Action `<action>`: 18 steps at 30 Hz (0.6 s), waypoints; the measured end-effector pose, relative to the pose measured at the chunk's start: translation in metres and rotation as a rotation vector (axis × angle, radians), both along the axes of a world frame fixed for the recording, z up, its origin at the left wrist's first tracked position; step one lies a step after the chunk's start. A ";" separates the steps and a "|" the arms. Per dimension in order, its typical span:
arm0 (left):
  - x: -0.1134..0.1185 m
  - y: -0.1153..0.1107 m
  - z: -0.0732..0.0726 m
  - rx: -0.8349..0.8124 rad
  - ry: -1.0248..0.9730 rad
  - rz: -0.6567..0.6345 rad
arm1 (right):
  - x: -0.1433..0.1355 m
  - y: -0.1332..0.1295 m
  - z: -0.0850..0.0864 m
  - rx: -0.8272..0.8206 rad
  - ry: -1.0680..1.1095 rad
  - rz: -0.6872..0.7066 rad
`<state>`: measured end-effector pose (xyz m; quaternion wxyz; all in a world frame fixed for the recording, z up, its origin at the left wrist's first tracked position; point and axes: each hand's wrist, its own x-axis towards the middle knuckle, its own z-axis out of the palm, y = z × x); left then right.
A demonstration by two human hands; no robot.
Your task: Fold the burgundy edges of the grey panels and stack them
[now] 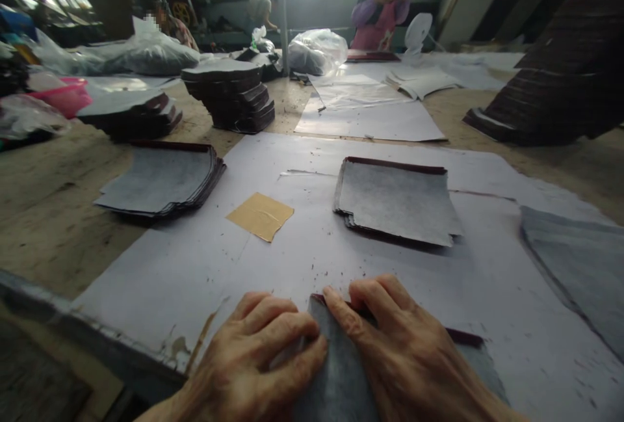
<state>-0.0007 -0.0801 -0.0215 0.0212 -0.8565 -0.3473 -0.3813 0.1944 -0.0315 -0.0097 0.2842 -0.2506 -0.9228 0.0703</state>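
A grey sheet [336, 370] with a dark red edge lies at the bottom centre, partly under both hands. My left hand [263, 354] has its fingers curled together at the sheet's left side, thumb against it. With the index finger on the folded top corner, my right hand [394, 337] presses on the sheet, its other fingers bent. Beyond them, one stack of grey pieces [400, 201] sits at centre right and another stack [163, 178] at the left. A tan square [260, 216] lies between these stacks.
White paper [273, 266] covers the table [29, 227]. Taller dark stacks [234, 97] stand farther back, with a large one [560, 71] at the right. More grey material [580, 259] lies at the right edge. Plastic bags [316, 51] and several people are in the background.
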 end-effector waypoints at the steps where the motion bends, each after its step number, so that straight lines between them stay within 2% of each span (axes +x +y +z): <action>1: 0.001 -0.001 -0.002 0.011 0.001 0.015 | 0.000 0.000 0.001 0.002 -0.011 -0.007; 8: -0.001 0.000 -0.002 0.013 0.027 0.027 | -0.003 0.000 0.004 0.026 -0.050 -0.032; 18: -0.001 -0.002 -0.001 -0.028 0.028 0.027 | -0.006 0.000 0.005 -0.027 -0.061 -0.065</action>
